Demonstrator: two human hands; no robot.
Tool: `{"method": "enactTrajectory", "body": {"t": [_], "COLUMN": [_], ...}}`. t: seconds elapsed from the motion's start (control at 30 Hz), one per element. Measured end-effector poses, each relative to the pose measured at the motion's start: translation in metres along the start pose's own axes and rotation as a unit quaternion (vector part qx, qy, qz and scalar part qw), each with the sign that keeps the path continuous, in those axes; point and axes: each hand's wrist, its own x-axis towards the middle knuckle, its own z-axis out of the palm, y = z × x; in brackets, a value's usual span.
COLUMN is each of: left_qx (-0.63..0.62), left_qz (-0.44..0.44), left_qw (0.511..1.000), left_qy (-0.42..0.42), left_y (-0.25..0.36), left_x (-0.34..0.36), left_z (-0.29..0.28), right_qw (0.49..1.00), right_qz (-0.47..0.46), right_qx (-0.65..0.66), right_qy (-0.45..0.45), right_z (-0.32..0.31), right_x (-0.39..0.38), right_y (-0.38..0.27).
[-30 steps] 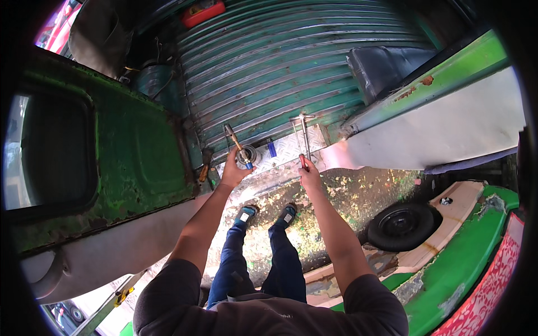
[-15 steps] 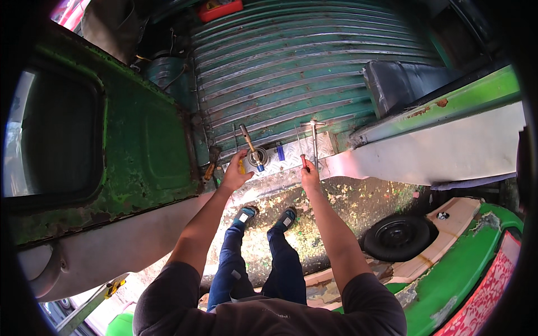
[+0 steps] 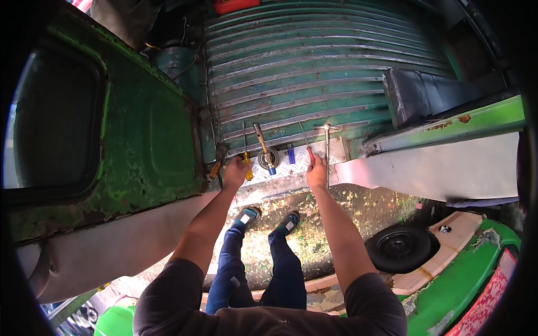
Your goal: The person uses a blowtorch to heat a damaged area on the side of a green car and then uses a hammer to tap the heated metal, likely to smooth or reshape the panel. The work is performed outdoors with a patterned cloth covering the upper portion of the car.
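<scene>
Head view, hands (image 3: 235, 172) (image 3: 317, 172) at screwdrivers (image 3: 250, 175) (image 3: 311, 155), plate edge (image 3: 288, 170), floor (image 3: 302, 75) beyond

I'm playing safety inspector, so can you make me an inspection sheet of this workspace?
Surface: ribbed green floor, pale patterned plate along its near edge
Job's things: yellow screwdriver, brass-coloured tool across a round metal piece, blue item, red screwdriver, T-handled tool
Clutter: wooden-handled tool, left of the plate
Hands: left hand at the yellow screwdriver, grip unclear; right hand gripping the red screwdriver's handle
Cables: possibly a thin wire by the green drum; too dim to tell
Surroundings: rusty green panel, black tyre
</scene>
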Motion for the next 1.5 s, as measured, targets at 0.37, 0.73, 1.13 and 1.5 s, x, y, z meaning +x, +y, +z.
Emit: {"method": "enactTrajectory", "body": {"t": [0.37, 0.73, 1.13, 1.5], "left_qx": [0.068, -0.020, -0.289, -0.302], "left_qz": [-0.010, -0.047, -0.088, -0.084], "left_qw": [0.996, 0.995, 0.942, 0.935], "left_qy": [-0.050, -0.087, -0.148, -0.167], "left_y": [-0.014, -0.024, -0.047, -0.045], "left_x": [0.012, -0.017, -0.027, -0.031], "left_z": [0.016, 0.014, 0.025, 0.021], "right_qw": [0.996, 0.996, 0.997, 0.996], "right_qz": [0.007, 0.019, -0.002, 0.028], "right_qx": [-0.090, -0.082, -0.072, -0.086], "right_qy": [-0.017, -0.035, -0.036, 0.021], "right_z": [-0.004, -0.011, -0.013, -0.024], "right_x": [0.000, -0.006, -0.010, -0.020], "right_y": [-0.004, -0.001, 0.005, 0.013]}}
